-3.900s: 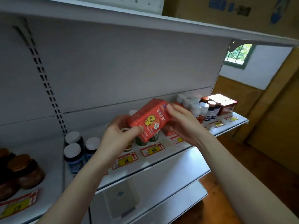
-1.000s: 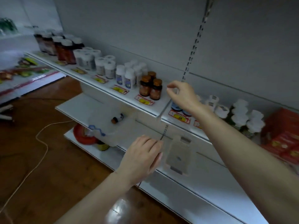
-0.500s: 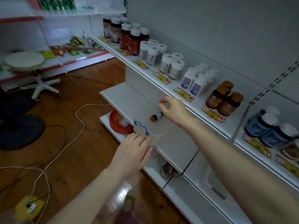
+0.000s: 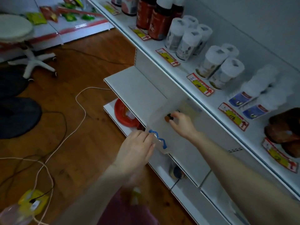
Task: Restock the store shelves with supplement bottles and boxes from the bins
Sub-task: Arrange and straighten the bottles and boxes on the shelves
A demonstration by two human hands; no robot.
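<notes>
The left hand (image 4: 136, 148) grips the near rim of the clear bin (image 4: 159, 109) beside its blue latch (image 4: 158, 140). Inside the bin, on the middle shelf (image 4: 138, 88), the right hand (image 4: 182, 123) pinches 1 small brown bottle (image 4: 168, 118) with thumb and fingertips.

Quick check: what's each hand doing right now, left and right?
Left hand: grips the rim of the clear bin.
Right hand: pinches a small brown bottle inside that bin.

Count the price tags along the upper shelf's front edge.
6 price tags, spaced along that edge from the far end to the near right; more may lie off-frame.
</notes>
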